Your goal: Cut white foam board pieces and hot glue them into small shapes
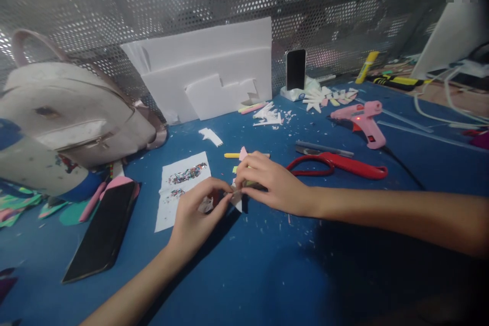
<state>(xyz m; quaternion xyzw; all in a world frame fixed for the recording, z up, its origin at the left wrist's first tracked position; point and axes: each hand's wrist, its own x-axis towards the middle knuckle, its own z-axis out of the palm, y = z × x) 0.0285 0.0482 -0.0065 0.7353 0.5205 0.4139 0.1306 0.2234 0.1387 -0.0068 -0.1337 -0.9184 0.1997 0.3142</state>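
My left hand and my right hand meet over the blue table, both pinched on a small white craft piece held between their fingertips. A crumpled white scrap shows under the left fingers. A white paper sheet sprinkled with coloured glitter lies just left of the hands. A small pink foam bit and a yellow stick rest just behind the right hand.
Red scissors and a pink glue gun lie to the right. White foam boards lean on the perforated wall. A pale backpack stands left, a dark phone lies flat, another phone stands upright. Foam scraps are scattered.
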